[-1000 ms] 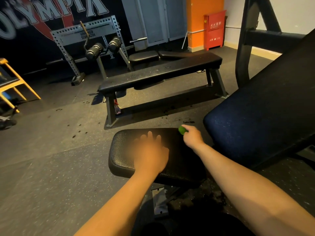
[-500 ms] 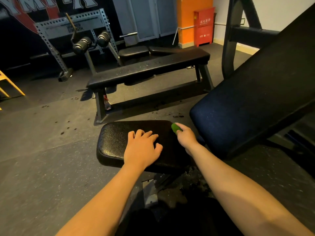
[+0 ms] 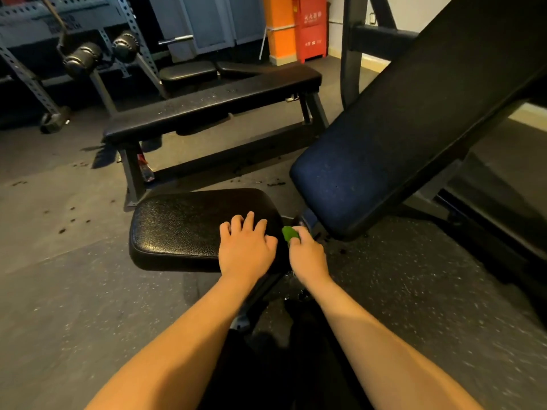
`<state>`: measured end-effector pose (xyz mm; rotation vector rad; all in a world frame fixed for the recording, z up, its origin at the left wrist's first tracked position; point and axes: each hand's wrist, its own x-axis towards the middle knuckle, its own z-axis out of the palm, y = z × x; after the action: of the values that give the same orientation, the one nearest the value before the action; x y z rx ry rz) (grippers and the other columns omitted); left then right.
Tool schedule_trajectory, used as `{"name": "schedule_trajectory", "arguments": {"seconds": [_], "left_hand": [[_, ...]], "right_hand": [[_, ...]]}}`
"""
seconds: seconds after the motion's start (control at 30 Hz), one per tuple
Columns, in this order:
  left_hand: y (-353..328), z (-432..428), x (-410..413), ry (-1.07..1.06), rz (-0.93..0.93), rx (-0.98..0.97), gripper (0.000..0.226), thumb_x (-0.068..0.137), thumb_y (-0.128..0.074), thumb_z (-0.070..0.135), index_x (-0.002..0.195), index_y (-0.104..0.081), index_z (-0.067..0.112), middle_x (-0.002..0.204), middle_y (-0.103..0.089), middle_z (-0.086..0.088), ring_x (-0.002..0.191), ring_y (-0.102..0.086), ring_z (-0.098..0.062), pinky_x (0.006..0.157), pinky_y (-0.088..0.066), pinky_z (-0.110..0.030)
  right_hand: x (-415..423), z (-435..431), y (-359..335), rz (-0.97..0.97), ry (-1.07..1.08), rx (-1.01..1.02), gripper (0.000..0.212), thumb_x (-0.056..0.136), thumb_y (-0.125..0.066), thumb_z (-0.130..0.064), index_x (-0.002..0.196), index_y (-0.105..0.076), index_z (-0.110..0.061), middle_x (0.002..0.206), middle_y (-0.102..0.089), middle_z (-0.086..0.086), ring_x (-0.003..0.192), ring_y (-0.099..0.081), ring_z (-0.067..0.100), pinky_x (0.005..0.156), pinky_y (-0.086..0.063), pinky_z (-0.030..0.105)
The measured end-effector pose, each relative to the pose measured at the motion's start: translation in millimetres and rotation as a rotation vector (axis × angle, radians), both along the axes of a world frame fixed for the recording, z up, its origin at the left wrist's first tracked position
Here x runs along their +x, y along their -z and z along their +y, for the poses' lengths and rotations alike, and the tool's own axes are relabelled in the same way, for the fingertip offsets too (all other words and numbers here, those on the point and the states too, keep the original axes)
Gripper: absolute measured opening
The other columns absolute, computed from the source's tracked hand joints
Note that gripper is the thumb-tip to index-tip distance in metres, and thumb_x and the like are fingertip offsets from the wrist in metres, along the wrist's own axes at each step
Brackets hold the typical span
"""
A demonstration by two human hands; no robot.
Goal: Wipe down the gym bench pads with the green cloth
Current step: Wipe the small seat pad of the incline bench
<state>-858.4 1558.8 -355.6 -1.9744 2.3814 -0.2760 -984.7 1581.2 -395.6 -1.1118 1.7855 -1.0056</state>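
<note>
Pinched in my right hand point(image 3: 307, 257), green cloth point(image 3: 289, 234) sits at seat pad point(image 3: 177, 226) right edge; pad extends leftward beneath my resting left hand point(image 3: 247, 247).

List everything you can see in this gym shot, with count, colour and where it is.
seat pad: one, black, centre foreground
back pad: one, dark blue, inclined, right
green cloth: one, green, between seat pad and back pad
flat bench: one, black, beyond the seat pad
foam rollers: two, black, on the grey rack, far left
cabinet: one, red, far wall beside the orange pillar
left hand: one, rests on the seat pad
right hand: one, grips the green cloth
</note>
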Motion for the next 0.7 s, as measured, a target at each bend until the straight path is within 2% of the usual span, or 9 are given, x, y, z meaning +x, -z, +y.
{"name": "schedule_trajectory", "arguments": {"seconds": [0.03,0.13,0.17,0.27,0.33,0.5,0.7], "left_hand": [[1,0,0,-0.001,0.005,-0.003,0.055,0.099,-0.027,0.048,0.148,-0.043,0.031,0.159,-0.037,-0.003,0.142,-0.032,-0.028,0.111,-0.026,-0.047],[2,1,1,-0.001,0.013,-0.023,0.055,0.098,-0.027,0.048,0.147,-0.047,0.030,0.157,-0.040,-0.002,0.140,-0.035,-0.028,0.109,-0.028,-0.047],[2,1,0,0.002,0.015,-0.024,0.055,0.098,-0.027,0.048,0.147,-0.046,0.031,0.157,-0.040,-0.002,0.140,-0.035,-0.027,0.109,-0.027,-0.047],[2,4,0,0.009,0.003,-0.017,0.054,0.099,-0.026,0.047,0.148,-0.043,0.031,0.159,-0.037,-0.002,0.141,-0.033,-0.027,0.112,-0.024,-0.048],[-1,5,1,0.013,-0.003,0.001,0.053,0.100,-0.027,0.047,0.149,-0.042,0.031,0.160,-0.035,-0.002,0.142,-0.032,-0.027,0.114,-0.020,-0.049],[-12,-5,4,0.038,0.031,0.072,0.053,0.100,-0.033,0.051,0.148,-0.043,0.032,0.161,-0.033,0.000,0.144,-0.027,-0.026,0.115,-0.014,-0.054],[-29,-42,29,-0.134,0.019,0.095,0.058,0.099,-0.030,0.055,0.152,-0.036,0.032,0.163,-0.026,-0.007,0.145,-0.020,-0.031,0.114,-0.016,-0.057]], "right_hand": [[-1,6,2,-0.012,0.013,0.015,0.030,0.102,-0.034,-0.031,0.126,-0.051,-0.037,0.115,-0.060,0.006,0.097,-0.060,0.022,0.086,-0.051,0.042],[-1,25,4,-0.108,0.059,0.029,0.030,0.104,-0.035,-0.027,0.130,-0.049,-0.029,0.118,-0.057,0.004,0.095,-0.056,0.018,0.074,-0.048,0.030],[0,28,6,-0.126,0.078,0.020,0.031,0.105,-0.035,-0.027,0.133,-0.049,-0.027,0.120,-0.057,0.005,0.096,-0.056,0.018,0.076,-0.048,0.030],[7,22,5,-0.048,0.075,-0.012,0.033,0.105,-0.035,-0.026,0.134,-0.049,-0.028,0.128,-0.057,0.004,0.111,-0.055,0.020,0.095,-0.047,0.039],[7,8,0,0.005,0.035,-0.052,0.034,0.104,-0.037,-0.023,0.133,-0.052,-0.029,0.130,-0.056,0.002,0.119,-0.053,0.021,0.100,-0.046,0.041],[2,-30,-6,0.011,-0.084,-0.049,0.038,0.104,-0.040,-0.017,0.139,-0.052,-0.026,0.137,-0.054,0.003,0.124,-0.052,0.020,0.100,-0.043,0.033],[6,-74,-15,0.070,-0.122,-0.049,0.041,0.105,-0.038,-0.016,0.143,-0.049,-0.026,0.143,-0.051,0.003,0.131,-0.048,0.022,0.107,-0.039,0.036]]}}
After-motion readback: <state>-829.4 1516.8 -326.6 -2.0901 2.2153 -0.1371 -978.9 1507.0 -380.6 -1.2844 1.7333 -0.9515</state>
